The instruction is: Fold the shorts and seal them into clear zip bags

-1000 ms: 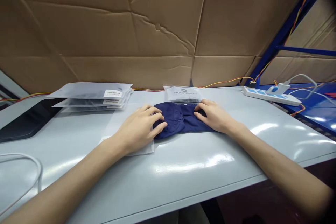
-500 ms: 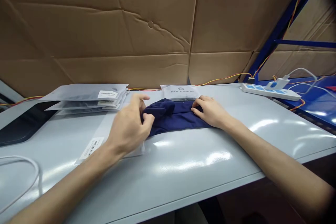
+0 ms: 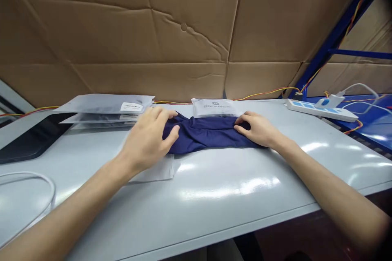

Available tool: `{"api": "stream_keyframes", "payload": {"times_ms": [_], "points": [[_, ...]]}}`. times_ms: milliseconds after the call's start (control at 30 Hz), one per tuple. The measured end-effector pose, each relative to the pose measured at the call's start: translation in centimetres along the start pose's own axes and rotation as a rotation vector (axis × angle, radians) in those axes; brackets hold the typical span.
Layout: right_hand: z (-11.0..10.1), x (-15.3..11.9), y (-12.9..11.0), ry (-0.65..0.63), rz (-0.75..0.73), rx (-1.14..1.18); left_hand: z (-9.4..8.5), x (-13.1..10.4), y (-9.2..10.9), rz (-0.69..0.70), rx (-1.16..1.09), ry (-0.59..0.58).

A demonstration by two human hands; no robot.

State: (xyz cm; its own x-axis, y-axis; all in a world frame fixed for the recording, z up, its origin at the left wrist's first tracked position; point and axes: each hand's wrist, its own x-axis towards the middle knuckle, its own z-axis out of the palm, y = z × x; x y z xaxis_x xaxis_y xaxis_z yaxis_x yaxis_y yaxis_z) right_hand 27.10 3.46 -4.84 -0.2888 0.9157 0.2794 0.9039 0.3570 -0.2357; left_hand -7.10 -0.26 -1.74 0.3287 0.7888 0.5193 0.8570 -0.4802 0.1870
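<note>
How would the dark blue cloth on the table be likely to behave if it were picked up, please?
The dark blue cloth would probably hang floppy, since it lies in soft folds and wrinkles. It looks fairly thin, so it is likely light. Lifted by one end, it may well unfold, as nothing visible fastens its layers.

I assess this as a packing workstation in a workshop or warehouse: labelled plastic bags (image 3: 104,104) at centre left, cardboard sheeting (image 3: 122,36) across the top, blue metal framing (image 3: 330,45) and a power strip (image 3: 321,110) at right.
</note>
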Motion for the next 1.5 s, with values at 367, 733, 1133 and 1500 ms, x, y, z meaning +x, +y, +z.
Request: {"api": "stream_keyframes", "payload": {"times_ms": [367, 733, 1133, 1500], "points": [[-0.5, -0.2, 0.3, -0.025, -0.059, 0.064, 0.8, 0.2, -2.5, -0.117, 0.056, -0.346], [-0.6, -0.4, 0.9, -0.020, -0.136, 0.118, 1.4, 0.5, -3.7, -0.030, -0.026, -0.246], [-4.2, -1.7, -0.4, -0.082, 0.015, 0.408, -3.2, 0.8, -3.2, -0.164, -0.591, -0.561], [-4.5, -1.8, -0.6, -0.167, 0.169, 0.589, -1.7, 0.4, -1.3, -0.223, -0.352, -0.286]]}}
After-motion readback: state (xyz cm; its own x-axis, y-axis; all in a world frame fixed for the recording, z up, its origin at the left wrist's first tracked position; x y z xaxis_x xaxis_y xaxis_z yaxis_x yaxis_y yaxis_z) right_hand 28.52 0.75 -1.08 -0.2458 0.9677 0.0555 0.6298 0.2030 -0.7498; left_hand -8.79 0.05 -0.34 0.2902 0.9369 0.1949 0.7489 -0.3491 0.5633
